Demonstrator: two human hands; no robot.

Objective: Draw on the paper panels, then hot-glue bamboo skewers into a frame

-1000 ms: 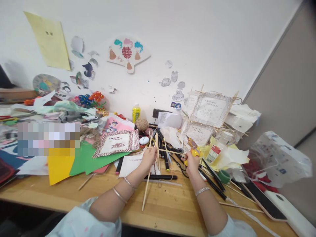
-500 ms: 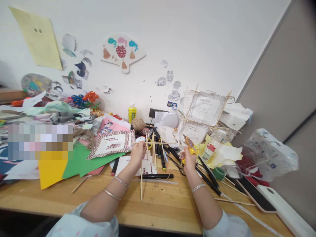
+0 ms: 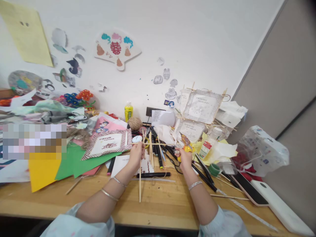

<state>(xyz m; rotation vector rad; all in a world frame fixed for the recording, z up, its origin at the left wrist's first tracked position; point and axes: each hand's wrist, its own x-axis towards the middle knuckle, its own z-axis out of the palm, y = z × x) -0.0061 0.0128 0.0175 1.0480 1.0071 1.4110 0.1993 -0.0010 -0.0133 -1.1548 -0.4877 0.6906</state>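
My left hand (image 3: 137, 154) is closed around thin wooden sticks where they cross. One stick (image 3: 140, 187) points down toward the table's near edge, and a crosswise stick (image 3: 160, 144) runs right toward my other hand. My right hand (image 3: 185, 158) is closed on yellow-handled scissors (image 3: 187, 144), their tip pointing up and to the left. Its thumb and fingertips are close to the crosswise stick's right end; whether they touch it I cannot tell. Behind the hands lie loose sticks (image 3: 151, 151) and black markers (image 3: 160, 161). A framed paper piece with a checked border (image 3: 107, 144) rests left of my left hand.
Coloured paper (image 3: 45, 171) and craft scraps pile up on the left. A twine ball (image 3: 134, 124) and yellow bottle (image 3: 128, 112) stand at the back. Stick-framed panels (image 3: 202, 105), a glue bottle (image 3: 206, 146), a phone (image 3: 250, 189) and a plastic bag (image 3: 266, 148) occupy the right.
The whole view has shifted slightly, so the scene sits further left. My right fingertips have moved a little left with the scissors. Both hands keep their hold.
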